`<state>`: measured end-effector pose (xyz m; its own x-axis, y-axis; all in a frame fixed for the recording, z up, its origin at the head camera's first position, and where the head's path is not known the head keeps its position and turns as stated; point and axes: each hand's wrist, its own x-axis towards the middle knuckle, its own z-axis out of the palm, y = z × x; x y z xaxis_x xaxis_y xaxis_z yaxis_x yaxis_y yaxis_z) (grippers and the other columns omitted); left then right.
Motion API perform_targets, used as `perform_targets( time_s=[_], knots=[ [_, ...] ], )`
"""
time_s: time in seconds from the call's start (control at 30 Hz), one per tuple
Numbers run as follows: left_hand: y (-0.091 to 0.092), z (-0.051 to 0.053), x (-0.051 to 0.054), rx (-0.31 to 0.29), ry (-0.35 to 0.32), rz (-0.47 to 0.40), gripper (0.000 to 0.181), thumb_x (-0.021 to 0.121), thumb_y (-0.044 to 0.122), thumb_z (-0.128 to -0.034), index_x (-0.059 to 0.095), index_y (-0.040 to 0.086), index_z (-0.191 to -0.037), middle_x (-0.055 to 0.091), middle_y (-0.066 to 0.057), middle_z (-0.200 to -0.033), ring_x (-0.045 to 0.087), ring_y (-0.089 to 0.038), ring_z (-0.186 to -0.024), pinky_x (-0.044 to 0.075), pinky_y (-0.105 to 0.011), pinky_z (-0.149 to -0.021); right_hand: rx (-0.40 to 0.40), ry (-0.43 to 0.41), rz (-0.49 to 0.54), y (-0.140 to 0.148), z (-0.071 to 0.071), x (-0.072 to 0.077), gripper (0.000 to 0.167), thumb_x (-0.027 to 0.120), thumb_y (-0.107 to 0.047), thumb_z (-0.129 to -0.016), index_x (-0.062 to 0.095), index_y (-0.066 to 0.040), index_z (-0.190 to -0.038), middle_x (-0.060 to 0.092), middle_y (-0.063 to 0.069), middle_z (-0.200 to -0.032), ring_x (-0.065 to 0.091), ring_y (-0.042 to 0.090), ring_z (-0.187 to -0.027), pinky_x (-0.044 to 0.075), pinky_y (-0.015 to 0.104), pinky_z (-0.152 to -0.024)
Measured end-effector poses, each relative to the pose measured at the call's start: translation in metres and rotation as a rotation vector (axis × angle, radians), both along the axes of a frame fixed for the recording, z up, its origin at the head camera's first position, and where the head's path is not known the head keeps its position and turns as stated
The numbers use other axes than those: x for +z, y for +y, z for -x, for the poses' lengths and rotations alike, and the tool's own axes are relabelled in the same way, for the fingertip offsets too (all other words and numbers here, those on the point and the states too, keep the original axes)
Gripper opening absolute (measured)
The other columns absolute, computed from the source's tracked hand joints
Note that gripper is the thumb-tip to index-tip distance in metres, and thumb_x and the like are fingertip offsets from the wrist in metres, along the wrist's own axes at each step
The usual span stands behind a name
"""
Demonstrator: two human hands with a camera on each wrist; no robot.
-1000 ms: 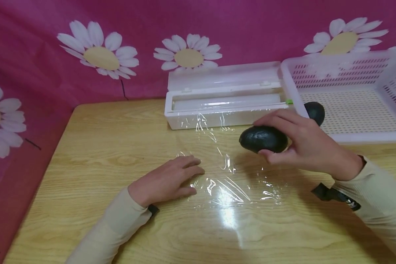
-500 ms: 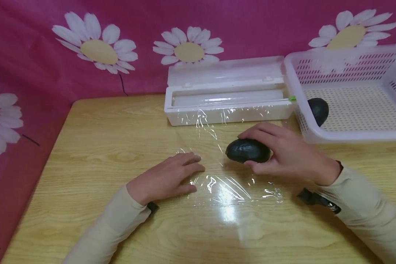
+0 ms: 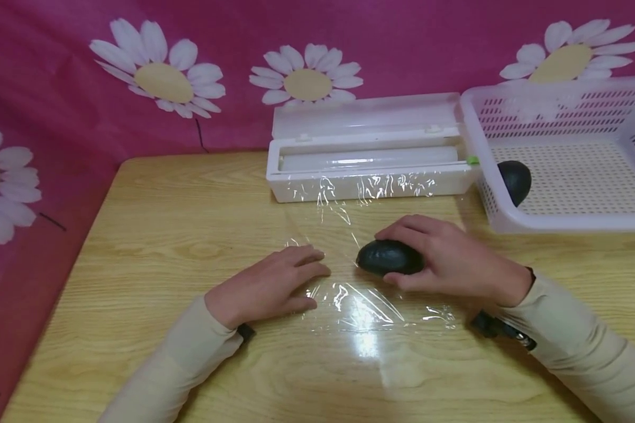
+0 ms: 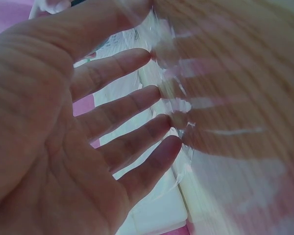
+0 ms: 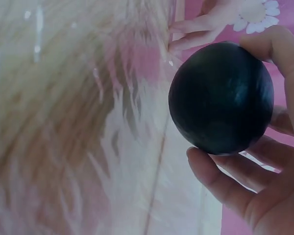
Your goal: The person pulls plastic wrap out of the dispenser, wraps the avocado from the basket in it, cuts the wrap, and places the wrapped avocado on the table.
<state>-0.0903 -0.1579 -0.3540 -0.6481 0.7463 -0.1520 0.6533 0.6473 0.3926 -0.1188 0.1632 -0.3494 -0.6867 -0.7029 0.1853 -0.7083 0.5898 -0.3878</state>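
Observation:
A dark, oval avocado-like object (image 3: pixel 389 257) is gripped by the right hand (image 3: pixel 444 258), thumb on its near side and fingers on its far side. It is over a clear plastic film (image 3: pixel 373 302) spread on the table. The right wrist view shows the dark object (image 5: pixel 221 98) between thumb and fingers of the right hand (image 5: pixel 269 186). To its left, the left hand (image 3: pixel 270 286) rests on the film's left edge with fingers spread. In the left wrist view, fingertips of the left hand (image 4: pixel 88 127) touch the film.
An opened white box (image 3: pixel 370 187) with a film roll (image 3: pixel 370 159) inside stands at the back, film running from its front. Right of it, a white slotted basket (image 3: pixel 577 222) holds another dark oval object (image 3: pixel 515 182). A pink flowered cloth hangs behind the wooden table (image 3: pixel 164 235).
The right hand has moved left and nearer with the dark object, from beside the basket to over the film. The left hand has stayed in place.

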Motion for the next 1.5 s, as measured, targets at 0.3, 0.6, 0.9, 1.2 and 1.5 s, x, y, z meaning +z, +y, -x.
perform_targets(
  time_s=[0.3,0.6,0.9,1.2,1.5],
  knots=[
    [0.0000,0.0001,-0.0005,0.018,-0.016,0.012,0.052,0.074,0.034,-0.0962,0.060,0.013,-0.142,0.053,-0.012,-0.153,0.047,-0.032,-0.147,0.040,-0.051,-0.122,-0.010,-0.046,-0.043,-0.0035,-0.0021,-0.0032,0.056,0.081,-0.047,-0.083,0.069,-0.015,-0.127,0.069,0.003,-0.123,0.069,0.016,-0.107,0.062,0.035,-0.088],
    [0.0009,0.0003,-0.0005,0.015,-0.010,0.008,0.051,0.074,0.033,-0.0959,0.061,0.013,-0.141,0.053,-0.012,-0.153,0.048,-0.032,-0.146,0.041,-0.051,-0.122,-0.004,-0.093,-0.066,-0.0038,-0.0019,-0.0051,0.061,0.080,-0.051,-0.086,0.067,-0.017,-0.135,0.068,0.003,-0.128,0.066,0.020,-0.114,0.061,0.039,-0.091],
    [0.0007,0.0003,-0.0004,0.004,0.005,0.004,0.051,0.075,0.033,-0.0951,0.061,0.013,-0.140,0.054,-0.012,-0.151,0.049,-0.032,-0.144,0.042,-0.050,-0.121,0.001,-0.110,-0.067,-0.0035,-0.0024,-0.0047,0.067,0.080,-0.056,-0.085,0.064,-0.019,-0.138,0.065,0.004,-0.134,0.062,0.024,-0.123,0.059,0.045,-0.097],
    [0.0013,0.0005,0.0001,0.006,0.001,0.006,0.051,0.075,0.033,-0.0950,0.061,0.013,-0.140,0.054,-0.012,-0.151,0.049,-0.032,-0.144,0.041,-0.050,-0.122,0.036,-0.074,-0.057,-0.0031,-0.0051,-0.0051,0.068,0.082,-0.058,-0.082,0.067,-0.018,-0.135,0.066,0.000,-0.130,0.063,0.018,-0.119,0.060,0.040,-0.094],
    [0.0007,0.0007,-0.0015,0.003,0.009,-0.003,0.051,0.075,0.033,-0.0952,0.061,0.013,-0.140,0.054,-0.012,-0.151,0.049,-0.032,-0.145,0.042,-0.050,-0.121,0.072,-0.065,-0.050,-0.0035,-0.0083,-0.0059,0.068,0.084,-0.057,-0.080,0.067,-0.020,-0.134,0.066,-0.001,-0.127,0.063,0.013,-0.113,0.061,0.036,-0.089]
  ],
)
